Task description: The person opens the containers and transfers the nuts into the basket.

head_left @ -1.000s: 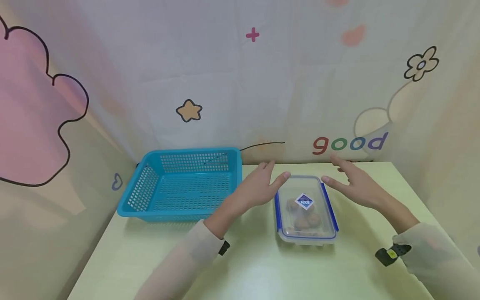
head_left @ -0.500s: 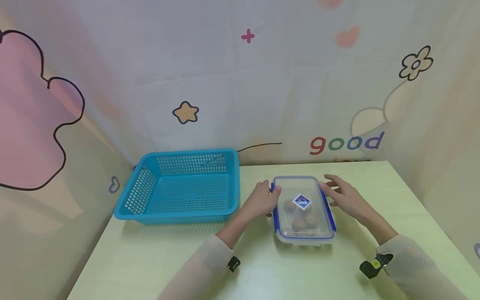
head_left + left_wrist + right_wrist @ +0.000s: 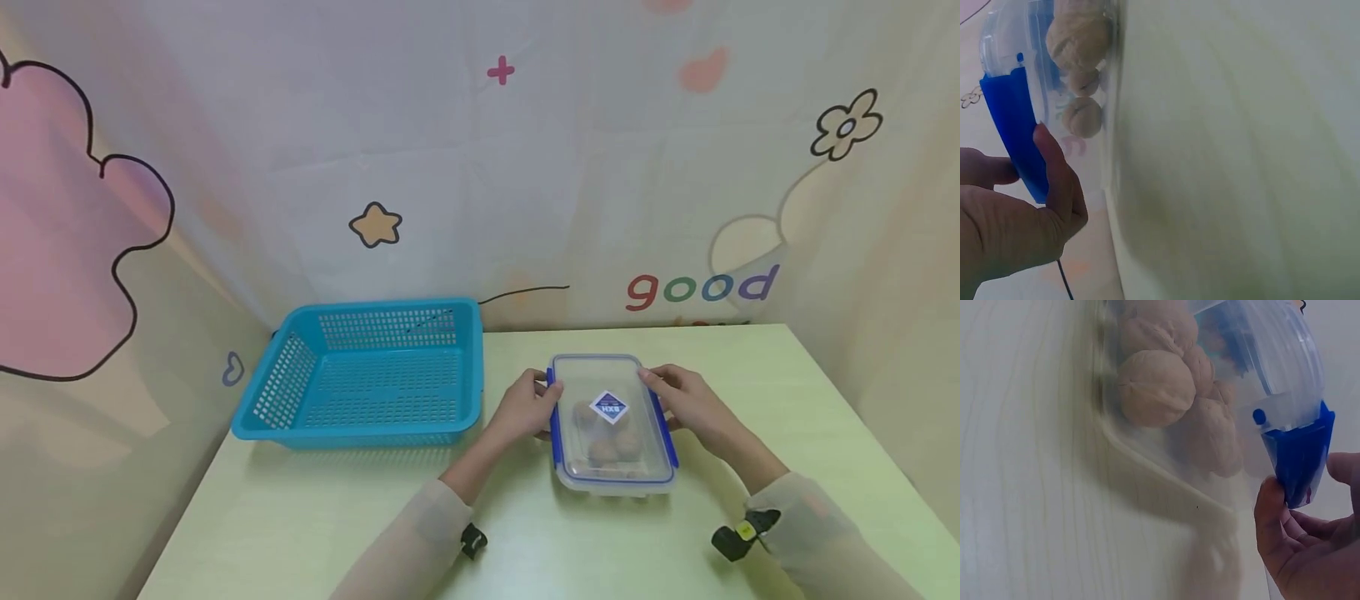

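A clear lidded container (image 3: 592,375) is sitting on the table between the two hands, just beside both palms, its long sides running away from the person. Inside, low and between the hands, several tan, wrinkled walnuts (image 3: 1157,387) are lying heaped together, showing through the clear walls. A blue and white diamond label (image 3: 609,407) is sticking to the lid, roughly midway between the thumbs. The left hand (image 3: 522,407) is pinching the left blue clasp (image 3: 1016,125), its thumb pressing from above and its fingers curling beneath, so the grip is narrow. The right hand (image 3: 693,406) is pinching the right blue clasp (image 3: 1300,462) in much the same way, thumb on the upper side and a fingertip below. Behind each hand, toward the person, a pale sleeve (image 3: 408,546) is covering the forearm, and a small black device (image 3: 733,542) is sitting at each cuff. To the left of the left hand, well apart from the container, a blue perforated basket (image 3: 360,435) is standing on the pale table (image 3: 585,550). Beyond both hands a printed curtain (image 3: 450,125) is hanging, with a star (image 3: 375,225) showing past the basket, the word "good" (image 3: 702,287) past the right hand, and a flower (image 3: 847,127) higher and farther right.
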Demonstrator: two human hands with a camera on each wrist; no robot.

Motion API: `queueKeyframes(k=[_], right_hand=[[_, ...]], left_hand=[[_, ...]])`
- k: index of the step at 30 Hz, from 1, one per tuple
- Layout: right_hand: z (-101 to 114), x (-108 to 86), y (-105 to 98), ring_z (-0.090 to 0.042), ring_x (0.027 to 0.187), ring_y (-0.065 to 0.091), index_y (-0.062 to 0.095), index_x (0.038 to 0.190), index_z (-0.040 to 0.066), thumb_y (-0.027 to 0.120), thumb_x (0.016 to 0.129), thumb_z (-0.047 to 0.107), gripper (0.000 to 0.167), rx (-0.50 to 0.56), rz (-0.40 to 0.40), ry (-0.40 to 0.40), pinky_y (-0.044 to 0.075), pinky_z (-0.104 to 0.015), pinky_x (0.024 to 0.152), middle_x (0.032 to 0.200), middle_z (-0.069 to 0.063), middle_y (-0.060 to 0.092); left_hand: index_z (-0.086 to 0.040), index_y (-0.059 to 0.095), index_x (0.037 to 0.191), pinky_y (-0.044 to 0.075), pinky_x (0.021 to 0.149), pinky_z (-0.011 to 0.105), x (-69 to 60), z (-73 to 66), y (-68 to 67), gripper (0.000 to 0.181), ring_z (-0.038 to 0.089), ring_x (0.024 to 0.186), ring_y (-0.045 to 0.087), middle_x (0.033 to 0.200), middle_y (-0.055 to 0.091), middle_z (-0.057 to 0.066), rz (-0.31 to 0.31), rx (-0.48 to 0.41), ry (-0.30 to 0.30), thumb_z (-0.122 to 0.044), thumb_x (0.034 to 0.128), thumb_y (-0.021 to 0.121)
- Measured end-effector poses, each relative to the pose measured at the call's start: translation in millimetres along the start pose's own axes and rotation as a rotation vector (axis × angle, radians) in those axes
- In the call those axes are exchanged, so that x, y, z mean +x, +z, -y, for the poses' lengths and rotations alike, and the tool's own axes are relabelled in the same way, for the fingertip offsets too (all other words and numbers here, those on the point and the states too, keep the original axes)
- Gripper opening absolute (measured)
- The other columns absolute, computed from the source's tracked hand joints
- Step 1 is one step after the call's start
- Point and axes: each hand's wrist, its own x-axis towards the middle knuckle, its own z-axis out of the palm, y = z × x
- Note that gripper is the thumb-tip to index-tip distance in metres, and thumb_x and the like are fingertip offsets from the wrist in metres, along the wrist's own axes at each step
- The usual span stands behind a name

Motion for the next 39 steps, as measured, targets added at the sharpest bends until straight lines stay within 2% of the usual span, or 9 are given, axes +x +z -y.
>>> queueKeyframes(k=[8, 13, 16, 21, 25, 28, 35, 37, 39], right_hand=[[-1.2, 0.6, -1.6, -0.034, 0.114, 0.061, 0.042, 0.143, -0.009, 0.042, 0.111, 0.057, 0.074, 0.088, 0.075, 0.079, 0.061, -0.045, 0.091, 0.132, -0.025, 0.057], [-4.7, 5.5, -5.8, -0.044, 0.133, 0.049, 0.023, 0.161, -0.009, 0.043, 0.109, 0.061, 0.090, 0.141, 0.145, 0.184, 0.048, -0.060, 0.111, 0.152, -0.031, 0.042], [-6.9, 7.5, -5.8, -0.043, 0.137, 0.044, 0.016, 0.165, -0.008, 0.042, 0.109, 0.062, 0.093, 0.179, 0.174, 0.214, 0.043, -0.060, 0.115, 0.158, -0.031, 0.035], [-11.2, 8.6, -3.0, -0.037, 0.133, 0.047, 0.025, 0.163, -0.004, 0.039, 0.111, 0.058, 0.081, 0.240, 0.184, 0.179, 0.046, -0.055, 0.114, 0.149, -0.024, 0.044], [-14.5, 8.0, -0.8, -0.036, 0.135, 0.046, 0.031, 0.161, -0.002, 0.038, 0.112, 0.056, 0.076, 0.313, 0.182, 0.151, 0.035, -0.060, 0.121, 0.141, -0.019, 0.048], [-17.5, 6.5, 0.3, -0.037, 0.140, 0.042, 0.033, 0.160, -0.002, 0.037, 0.113, 0.054, 0.073, 0.361, 0.170, 0.141, 0.027, -0.061, 0.125, 0.143, -0.019, 0.048], [-26.1, 3.8, -1.6, -0.044, 0.158, 0.013, 0.004, 0.168, -0.002, 0.022, 0.116, 0.046, 0.073, 0.457, 0.186, 0.209, 0.014, -0.063, 0.127, 0.171, -0.026, 0.012], [-23.8, 4.4, -3.2, -0.047, 0.159, 0.010, 0.003, 0.167, -0.003, 0.022, 0.117, 0.044, 0.072, 0.416, 0.195, 0.212, 0.014, -0.064, 0.127, 0.172, -0.028, 0.009], [-18.9, 4.4, -5.9, -0.051, 0.157, 0.015, 0.006, 0.166, -0.007, 0.021, 0.117, 0.043, 0.071, 0.327, 0.188, 0.201, 0.022, -0.066, 0.124, 0.171, -0.031, 0.013]], left_hand=[[-0.001, 0.047, 0.142, 0.064, 0.059, 0.037, 1.8, 7.5, 2.8, 0.053, 0.024, 0.085, 0.070, 0.118, 0.061, 0.014, 0.048, -0.133, -0.024, -0.042, 0.1100, 0.058], [-0.001, 0.047, 0.139, 0.066, 0.067, 0.040, 2.5, 7.7, 1.1, 0.052, 0.026, 0.097, 0.069, 0.119, 0.060, 0.013, 0.139, -0.259, -0.107, -0.041, 0.1091, 0.060], [-0.002, 0.048, 0.138, 0.066, 0.069, 0.041, 3.3, 8.4, 0.0, 0.049, 0.028, 0.102, 0.068, 0.118, 0.059, 0.013, 0.166, -0.310, -0.136, -0.040, 0.1091, 0.061], [-0.005, 0.049, 0.131, 0.066, 0.069, 0.043, 5.4, 9.4, -0.5, 0.041, 0.029, 0.103, 0.068, 0.116, 0.059, 0.014, 0.189, -0.333, -0.136, -0.038, 0.1099, 0.059], [-0.005, 0.049, 0.128, 0.066, 0.068, 0.043, 5.9, 8.4, -0.7, 0.036, 0.029, 0.101, 0.069, 0.114, 0.060, 0.014, 0.186, -0.349, -0.136, -0.036, 0.1106, 0.058], [-0.006, 0.050, 0.128, 0.066, 0.068, 0.043, 6.1, 6.4, -0.5, 0.035, 0.028, 0.099, 0.069, 0.113, 0.061, 0.014, 0.186, -0.345, -0.137, -0.036, 0.1109, 0.057], [-0.006, 0.051, 0.127, 0.066, 0.068, 0.043, 7.4, 5.4, 1.8, 0.035, 0.028, 0.099, 0.069, 0.113, 0.061, 0.013, 0.184, -0.335, -0.141, -0.036, 0.1108, 0.057], [-0.006, 0.051, 0.127, 0.066, 0.068, 0.043, 7.8, 5.3, 1.1, 0.034, 0.028, 0.099, 0.069, 0.113, 0.062, 0.013, 0.179, -0.330, -0.146, -0.036, 0.1108, 0.057], [-0.006, 0.051, 0.127, 0.066, 0.068, 0.044, 8.7, 4.4, -0.4, 0.035, 0.028, 0.099, 0.070, 0.113, 0.062, 0.013, 0.175, -0.333, -0.150, -0.036, 0.1107, 0.058]])
